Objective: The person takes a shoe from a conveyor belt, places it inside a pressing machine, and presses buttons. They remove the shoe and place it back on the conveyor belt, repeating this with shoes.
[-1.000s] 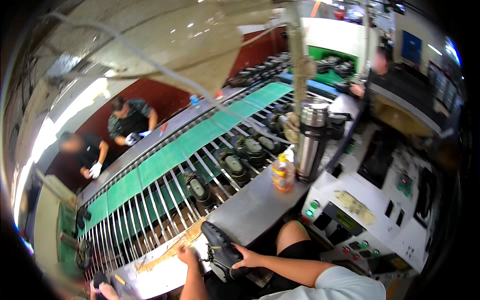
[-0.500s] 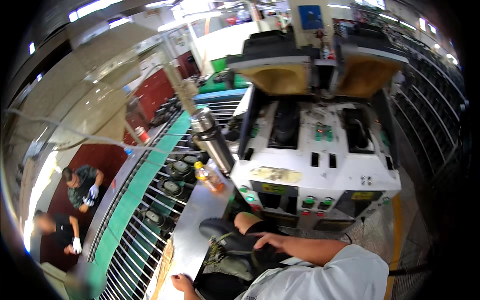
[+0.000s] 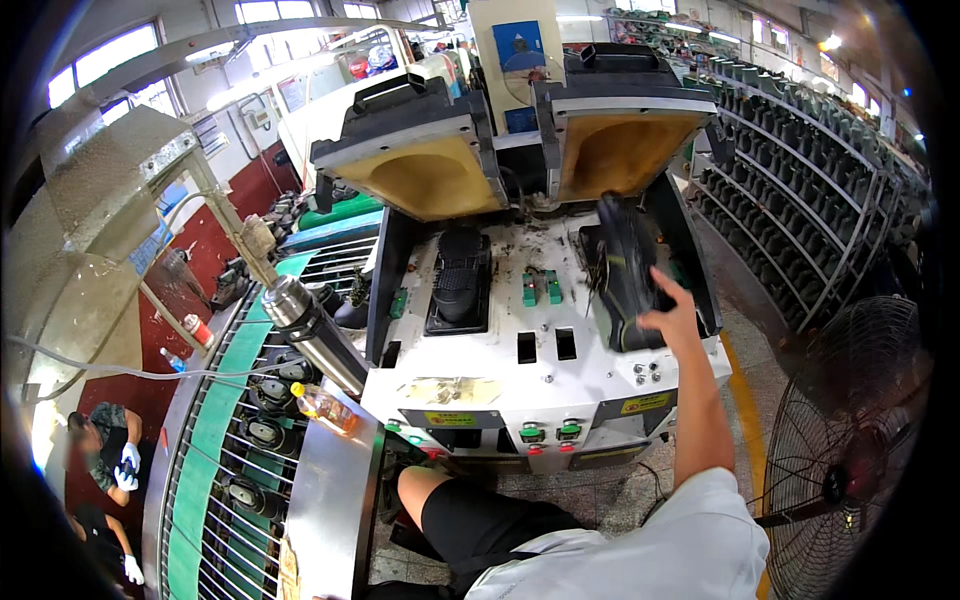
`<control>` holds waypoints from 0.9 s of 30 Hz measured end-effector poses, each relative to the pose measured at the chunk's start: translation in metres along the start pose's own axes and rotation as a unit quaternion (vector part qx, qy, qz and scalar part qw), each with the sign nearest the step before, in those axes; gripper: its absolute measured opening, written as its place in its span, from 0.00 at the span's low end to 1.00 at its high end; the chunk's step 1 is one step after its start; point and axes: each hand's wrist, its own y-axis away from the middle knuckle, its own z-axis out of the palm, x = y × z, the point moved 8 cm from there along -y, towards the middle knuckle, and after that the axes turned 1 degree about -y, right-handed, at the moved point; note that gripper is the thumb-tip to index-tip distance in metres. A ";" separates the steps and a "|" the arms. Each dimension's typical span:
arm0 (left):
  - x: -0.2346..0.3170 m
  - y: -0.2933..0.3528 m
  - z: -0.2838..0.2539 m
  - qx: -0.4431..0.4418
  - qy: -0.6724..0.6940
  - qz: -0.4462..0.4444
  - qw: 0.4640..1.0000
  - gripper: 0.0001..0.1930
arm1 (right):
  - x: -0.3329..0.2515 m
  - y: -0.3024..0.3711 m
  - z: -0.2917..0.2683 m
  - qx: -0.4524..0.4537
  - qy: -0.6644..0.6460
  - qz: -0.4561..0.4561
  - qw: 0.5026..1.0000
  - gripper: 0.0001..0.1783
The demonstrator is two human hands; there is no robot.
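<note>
A black shoe [image 3: 628,285] with a thin yellow-green line and loose laces is tilted over the right bay of a white two-bay machine [image 3: 510,370]. My right hand [image 3: 672,312] grips it at the near end, thumb and fingers against its side. How much the shoe rests on the bay beneath cannot be made out. In the left bay, another black shoe [image 3: 460,278] sits on a dark plate. My left hand is out of view.
Raised lids [image 3: 420,165] with tan hollow pads stand behind both bays. On the left are a metal bench [image 3: 335,490], steel flask [image 3: 315,330], drink bottle [image 3: 325,408] and roller conveyor [image 3: 225,440] carrying shoes. A fan [image 3: 835,480] and shoe racks [image 3: 800,190] stand right. Two people work far left.
My right hand has gone from a shoe at my lap to the machine's right bay, where it now grips a black shoe. My left hand has left the view. The view has turned right.
</note>
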 end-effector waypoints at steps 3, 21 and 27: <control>0.024 0.022 0.006 -0.031 0.090 -0.039 0.995 0.21 | 0.007 -0.065 -0.011 0.055 0.227 -0.021 0.972 0.43; 0.126 0.094 0.091 0.046 0.054 0.448 0.891 0.04 | 0.085 -0.118 0.054 0.043 0.537 -0.030 0.842 0.34; 0.308 0.314 0.140 -0.317 0.185 0.550 0.751 0.04 | 0.065 0.037 -0.028 0.169 0.267 -0.198 0.928 0.08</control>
